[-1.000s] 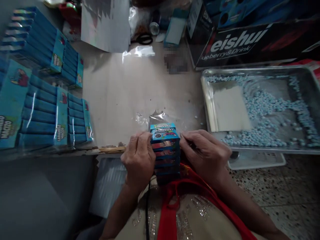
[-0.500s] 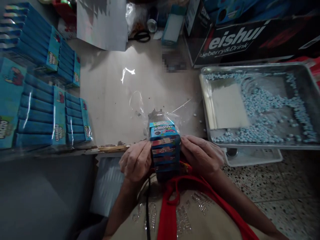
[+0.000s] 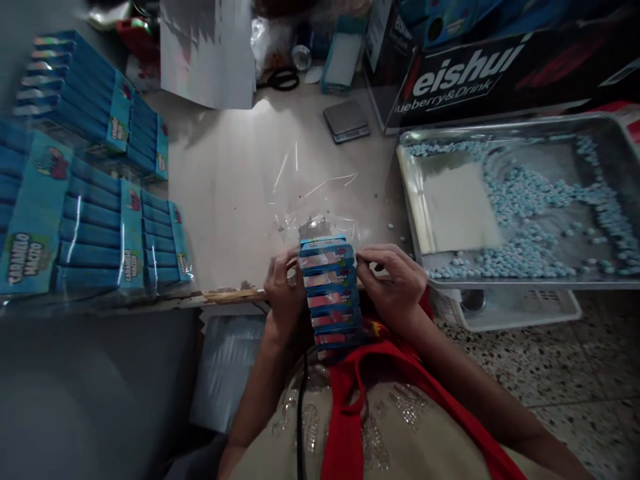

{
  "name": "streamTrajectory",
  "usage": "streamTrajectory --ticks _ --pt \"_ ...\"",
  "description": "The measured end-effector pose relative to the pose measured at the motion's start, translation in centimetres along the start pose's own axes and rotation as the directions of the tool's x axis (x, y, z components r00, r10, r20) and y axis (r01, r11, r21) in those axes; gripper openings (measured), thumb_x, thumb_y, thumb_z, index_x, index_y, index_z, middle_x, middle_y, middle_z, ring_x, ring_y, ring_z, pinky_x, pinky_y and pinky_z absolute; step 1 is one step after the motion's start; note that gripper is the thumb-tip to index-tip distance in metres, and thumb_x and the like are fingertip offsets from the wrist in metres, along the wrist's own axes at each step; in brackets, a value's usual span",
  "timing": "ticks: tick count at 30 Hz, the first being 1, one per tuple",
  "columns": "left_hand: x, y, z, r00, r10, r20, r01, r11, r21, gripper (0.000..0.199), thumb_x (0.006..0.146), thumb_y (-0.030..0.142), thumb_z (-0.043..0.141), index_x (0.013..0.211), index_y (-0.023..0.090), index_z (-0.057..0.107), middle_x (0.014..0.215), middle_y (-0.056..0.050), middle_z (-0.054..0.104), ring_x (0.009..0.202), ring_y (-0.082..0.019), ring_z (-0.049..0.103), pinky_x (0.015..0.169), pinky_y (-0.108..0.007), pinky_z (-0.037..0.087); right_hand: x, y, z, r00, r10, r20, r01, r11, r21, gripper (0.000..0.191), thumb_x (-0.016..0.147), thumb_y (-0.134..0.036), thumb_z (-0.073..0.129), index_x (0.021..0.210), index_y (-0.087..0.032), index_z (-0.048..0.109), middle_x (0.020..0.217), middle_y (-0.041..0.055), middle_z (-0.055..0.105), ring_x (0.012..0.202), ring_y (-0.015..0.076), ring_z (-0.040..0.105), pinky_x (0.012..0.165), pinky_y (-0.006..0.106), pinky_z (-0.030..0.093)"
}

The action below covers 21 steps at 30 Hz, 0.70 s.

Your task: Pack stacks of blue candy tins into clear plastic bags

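Note:
A stack of small blue caramel boxes (image 3: 331,283) stands at the table's front edge, close to my body. Clear plastic wrap (image 3: 345,227) lies around its top and spreads onto the table beyond it. On the left side of the stack, my left hand (image 3: 284,287) has its fingers closed at the plastic. From the right, my right hand (image 3: 395,277) pinches the plastic near the upper corner of the stack between thumb and fingertips. The lower end of the stack is partly hidden against my red apron (image 3: 345,427).
Wrapped packs of blue boxes (image 3: 95,240) fill the left side. To the right, a metal tray (image 3: 500,285) holds pale blue candies and cream sheets (image 3: 457,210). Farther back are a small scale (image 3: 346,121), scissors (image 3: 284,79), white paper (image 3: 207,53) and a black carton (image 3: 465,87).
The stack has tipped so more of its box ends face up. Both hands have shifted slightly away from my body and closer in to the stack. The view has moved a little.

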<state>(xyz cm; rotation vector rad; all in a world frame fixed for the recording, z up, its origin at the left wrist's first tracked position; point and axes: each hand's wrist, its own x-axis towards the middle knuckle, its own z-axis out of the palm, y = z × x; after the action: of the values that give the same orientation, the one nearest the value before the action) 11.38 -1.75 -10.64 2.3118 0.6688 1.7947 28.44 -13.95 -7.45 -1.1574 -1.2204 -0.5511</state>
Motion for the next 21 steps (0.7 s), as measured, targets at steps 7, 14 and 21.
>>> streamTrajectory --ticks 7,14,21 --pt "0.8 -0.1 -0.3 0.996 0.085 -0.008 -0.082 0.982 0.17 0.01 0.102 0.023 0.069 0.105 0.018 0.077 0.093 -0.006 0.083 0.084 -0.018 0.08 0.08 -0.03 0.064 0.3 -0.2 0.0 0.998 0.06 0.015 -0.06 0.998 0.007 0.014 0.092 -0.008 0.069 0.091 -0.021 0.072 0.083 0.0006 0.076 0.075 0.0142 0.071 0.065 0.027 0.055" --pt "1.2 -0.1 -0.2 0.993 0.114 0.032 -0.118 0.974 0.193 0.01 0.102 0.014 0.066 0.109 0.017 0.074 0.095 -0.006 0.081 0.088 -0.018 0.078 0.08 -0.027 0.059 0.6 0.0 1.8 0.803 0.583 0.124 -0.596 0.785 0.172 0.008 0.084 -0.026 0.058 0.085 -0.02 0.064 0.078 -0.001 0.062 0.067 0.013 0.054 0.062 0.027 0.044" --pt "1.2 -0.4 -0.9 0.953 0.284 0.102 -0.301 0.92 0.252 0.011 0.106 0.015 0.061 0.109 0.019 0.07 0.096 -0.007 0.081 0.089 -0.018 0.079 0.082 -0.027 0.059 1.3 1.6 2.2 0.836 0.54 0.097 -0.537 0.842 -0.055 0.009 0.082 -0.024 0.06 0.074 -0.021 0.059 0.079 0.0017 0.061 0.07 0.0132 0.055 0.065 0.029 0.044"
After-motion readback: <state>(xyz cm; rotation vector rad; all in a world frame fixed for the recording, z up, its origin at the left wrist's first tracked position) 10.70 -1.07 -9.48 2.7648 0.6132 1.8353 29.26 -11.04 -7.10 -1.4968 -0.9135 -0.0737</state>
